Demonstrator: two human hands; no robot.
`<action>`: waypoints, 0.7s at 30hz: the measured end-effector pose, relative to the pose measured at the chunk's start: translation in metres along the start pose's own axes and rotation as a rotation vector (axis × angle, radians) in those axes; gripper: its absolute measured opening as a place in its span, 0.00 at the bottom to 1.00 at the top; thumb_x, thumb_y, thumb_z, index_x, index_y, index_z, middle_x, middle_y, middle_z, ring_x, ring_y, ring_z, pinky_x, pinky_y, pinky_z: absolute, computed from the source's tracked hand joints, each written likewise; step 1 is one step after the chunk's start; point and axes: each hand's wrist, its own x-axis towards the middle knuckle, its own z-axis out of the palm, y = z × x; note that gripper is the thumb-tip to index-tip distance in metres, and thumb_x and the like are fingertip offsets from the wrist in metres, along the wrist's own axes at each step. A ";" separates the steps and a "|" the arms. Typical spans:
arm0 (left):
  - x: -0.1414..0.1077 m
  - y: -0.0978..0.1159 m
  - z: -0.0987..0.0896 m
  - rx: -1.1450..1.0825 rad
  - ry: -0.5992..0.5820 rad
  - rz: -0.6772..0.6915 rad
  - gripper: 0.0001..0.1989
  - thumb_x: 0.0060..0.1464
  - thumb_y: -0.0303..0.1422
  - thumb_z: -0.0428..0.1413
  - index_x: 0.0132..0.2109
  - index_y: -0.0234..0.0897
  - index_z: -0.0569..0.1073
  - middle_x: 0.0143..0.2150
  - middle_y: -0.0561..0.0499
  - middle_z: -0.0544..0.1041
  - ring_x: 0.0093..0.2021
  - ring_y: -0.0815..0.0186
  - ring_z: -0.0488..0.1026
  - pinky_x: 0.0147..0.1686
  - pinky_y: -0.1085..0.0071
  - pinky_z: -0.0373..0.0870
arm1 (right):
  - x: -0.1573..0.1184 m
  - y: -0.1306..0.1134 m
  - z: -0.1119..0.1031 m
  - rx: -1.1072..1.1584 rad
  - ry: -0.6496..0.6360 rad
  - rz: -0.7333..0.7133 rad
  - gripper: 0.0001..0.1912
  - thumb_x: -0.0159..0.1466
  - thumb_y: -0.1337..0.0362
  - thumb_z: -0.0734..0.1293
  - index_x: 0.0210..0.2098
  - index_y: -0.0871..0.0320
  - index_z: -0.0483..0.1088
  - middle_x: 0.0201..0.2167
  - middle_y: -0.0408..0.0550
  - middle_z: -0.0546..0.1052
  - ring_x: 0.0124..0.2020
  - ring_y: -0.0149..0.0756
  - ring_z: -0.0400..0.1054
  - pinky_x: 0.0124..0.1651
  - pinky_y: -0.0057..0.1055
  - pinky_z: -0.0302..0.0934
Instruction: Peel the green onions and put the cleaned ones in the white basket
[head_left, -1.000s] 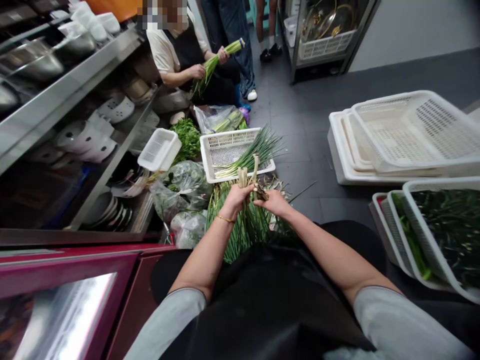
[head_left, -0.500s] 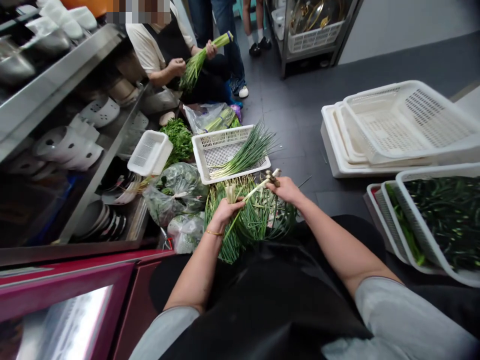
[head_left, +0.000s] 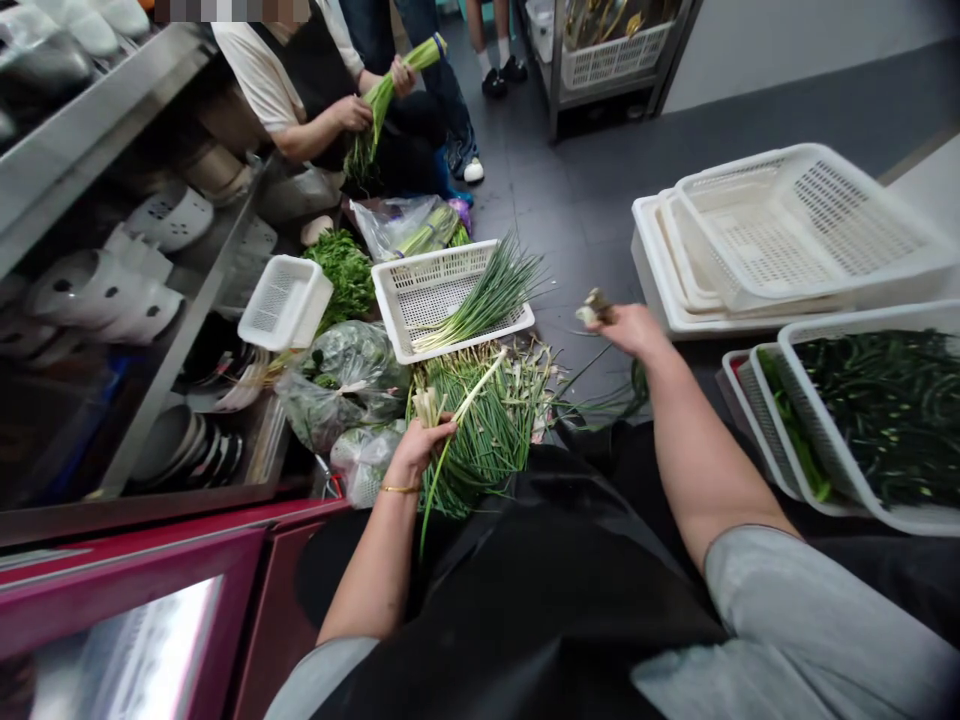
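Note:
My left hand (head_left: 421, 442) is closed around spring onions (head_left: 480, 385), one long stalk slanting up to the right with its white end out and a few short white ends beside the thumb. Out to the right, over the floor, my right hand (head_left: 639, 332) grips a bunch of spring onions by the white root ends (head_left: 597, 308); its green leaves trail down beneath. Under and beyond my left hand lies a pile of spring onions (head_left: 495, 440) with loose peelings. Just past the pile, a white perforated basket (head_left: 390, 300) holds trimmed spring onions (head_left: 491, 300).
Bagged greens (head_left: 345, 385), leafy herbs (head_left: 341, 270) and a small white basket (head_left: 281, 300) sit on the left by a metal shelf (head_left: 187, 330). Stacked white baskets (head_left: 795, 230) and a basket of green chillies (head_left: 892, 420) stand right. A co-worker (head_left: 315, 90) holds a celery-like bunch ahead.
My right hand has moved right with its bunch, away from my left hand. My left hand has shifted slightly left and down, keeping the single stalk. The view has shifted a little.

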 end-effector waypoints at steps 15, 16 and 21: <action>0.028 0.038 0.090 0.249 -0.226 0.129 0.17 0.40 0.40 0.66 0.30 0.28 0.78 0.17 0.51 0.71 0.16 0.74 0.58 0.17 0.74 0.49 | -0.042 -0.073 0.061 0.349 -0.151 -0.263 0.09 0.57 0.62 0.65 0.23 0.58 0.70 0.22 0.47 0.73 0.27 0.34 0.66 0.32 0.28 0.54; 0.030 0.040 0.091 0.277 -0.210 0.141 0.16 0.40 0.40 0.66 0.29 0.29 0.78 0.16 0.52 0.69 0.15 0.75 0.57 0.17 0.74 0.48 | -0.035 -0.065 0.055 0.293 -0.098 -0.237 0.07 0.57 0.64 0.64 0.24 0.58 0.70 0.23 0.48 0.74 0.29 0.35 0.66 0.32 0.29 0.54; 0.029 0.047 0.073 0.212 -0.136 0.143 0.14 0.41 0.39 0.65 0.28 0.30 0.78 0.16 0.52 0.68 0.15 0.76 0.55 0.16 0.75 0.45 | -0.011 -0.041 0.037 0.376 -0.168 -0.040 0.08 0.57 0.61 0.67 0.24 0.58 0.70 0.19 0.45 0.70 0.24 0.33 0.64 0.29 0.29 0.55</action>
